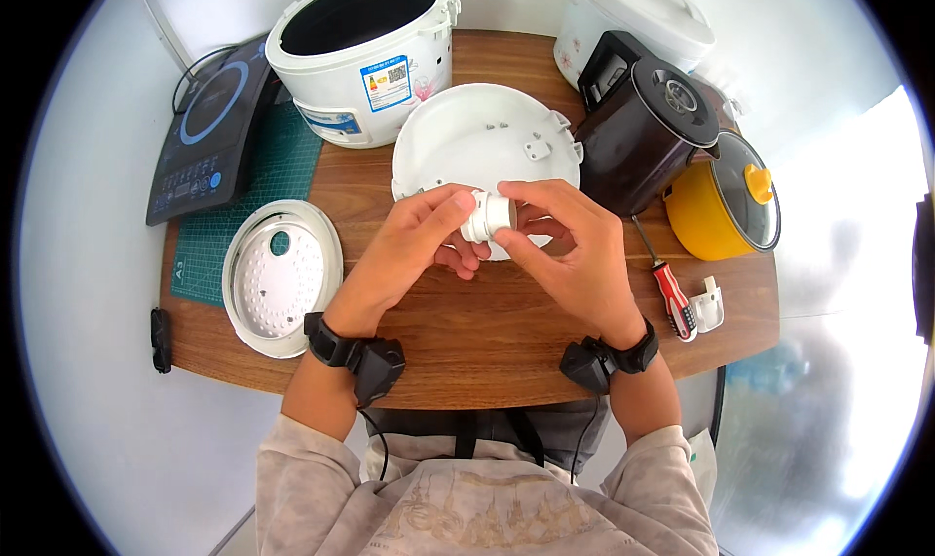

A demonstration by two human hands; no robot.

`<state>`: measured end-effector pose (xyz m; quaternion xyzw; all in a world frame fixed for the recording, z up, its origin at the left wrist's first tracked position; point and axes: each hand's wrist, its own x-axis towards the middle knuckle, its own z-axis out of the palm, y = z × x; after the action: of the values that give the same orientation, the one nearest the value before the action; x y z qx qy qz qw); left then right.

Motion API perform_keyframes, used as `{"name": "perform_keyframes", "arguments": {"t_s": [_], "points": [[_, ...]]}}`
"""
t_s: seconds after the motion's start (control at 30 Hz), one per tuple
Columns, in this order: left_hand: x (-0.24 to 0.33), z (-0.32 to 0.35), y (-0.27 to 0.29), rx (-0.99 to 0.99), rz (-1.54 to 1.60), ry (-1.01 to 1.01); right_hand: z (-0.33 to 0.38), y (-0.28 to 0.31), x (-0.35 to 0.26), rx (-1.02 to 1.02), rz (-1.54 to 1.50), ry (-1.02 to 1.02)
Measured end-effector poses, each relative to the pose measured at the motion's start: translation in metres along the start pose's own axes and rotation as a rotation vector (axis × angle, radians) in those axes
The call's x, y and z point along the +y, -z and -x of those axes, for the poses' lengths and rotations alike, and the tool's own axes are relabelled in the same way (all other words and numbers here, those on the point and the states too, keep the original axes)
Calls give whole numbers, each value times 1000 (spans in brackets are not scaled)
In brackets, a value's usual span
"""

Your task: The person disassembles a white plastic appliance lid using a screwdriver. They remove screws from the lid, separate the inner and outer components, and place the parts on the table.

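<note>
Between my hands is a small white cylindrical plastic cap with a stepped, ribbed side, held above the table's middle. My left hand is closed around its left end, thumb on top. My right hand pinches the right end with thumb and fingers. Just behind them lies a round white rice cooker lid shell, its inside facing up. Loose screws and a small white bracket rest in it. Left of my left hand, a white inner lid plate with small holes and one larger hole lies flat.
An open white rice cooker body stands behind, with an induction cooker and green cutting mat at left. At right are a dark kettle, yellow pot, white cooker, red-handled screwdriver and white plastic piece.
</note>
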<state>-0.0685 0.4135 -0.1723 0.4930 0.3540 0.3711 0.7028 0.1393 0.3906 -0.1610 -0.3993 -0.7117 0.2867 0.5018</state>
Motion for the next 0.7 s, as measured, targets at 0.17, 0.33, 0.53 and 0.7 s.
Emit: {"name": "perform_keyframes", "arguments": {"t_s": [0.17, 0.33, 0.53, 0.7], "points": [[-7, 1, 13, -48, -13, 51, 2, -7, 3, -22, 1, -31], [-8, 1, 12, 11, -34, 23, 3, -10, 7, -30, 77, 17], [-8, -1, 18, -38, -4, 48, 0, -8, 7, -25, 179, 159], [-4, 3, 7, -38, -2, 48, 6, -8, 8, -1, 154, 131]]}}
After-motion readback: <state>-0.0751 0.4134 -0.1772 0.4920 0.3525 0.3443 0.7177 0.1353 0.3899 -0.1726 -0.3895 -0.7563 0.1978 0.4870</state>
